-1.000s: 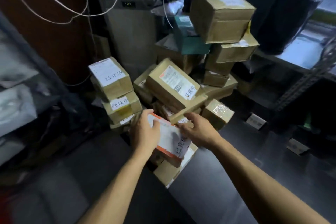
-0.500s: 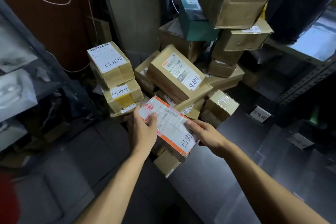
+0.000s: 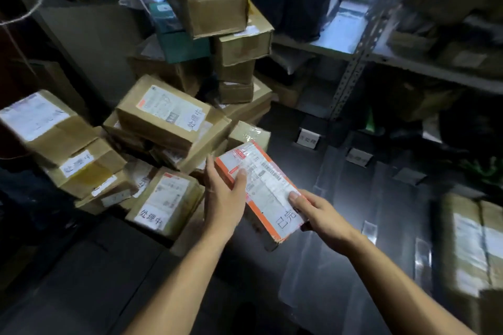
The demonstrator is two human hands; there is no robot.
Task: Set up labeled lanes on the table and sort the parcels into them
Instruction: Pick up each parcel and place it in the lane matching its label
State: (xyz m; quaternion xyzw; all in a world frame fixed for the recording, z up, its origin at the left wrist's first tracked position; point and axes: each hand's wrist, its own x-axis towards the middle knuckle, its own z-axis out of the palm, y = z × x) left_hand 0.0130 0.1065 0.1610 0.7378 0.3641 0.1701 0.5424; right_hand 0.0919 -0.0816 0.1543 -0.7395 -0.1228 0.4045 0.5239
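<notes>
Shelving [image 3: 351, 68] fills the right side, but honestly the big messy pile of boxes [image 3: 190, 68] in the middle is the main thing, stacked so loosely it looks ready to tip. Table [image 3: 340, 266] in front is dark, with little label cards [image 3: 307, 138] standing along the back, I'd guess marking the lanes. Parcel [image 3: 262, 187] with the orange border is held up just off the pile, label facing up, probably so it can be read. Left hand [image 3: 223, 201] grips its near-left edge, right hand [image 3: 319, 213] pinches the lower corner, thumb [image 3: 295, 196] on the label.
</notes>
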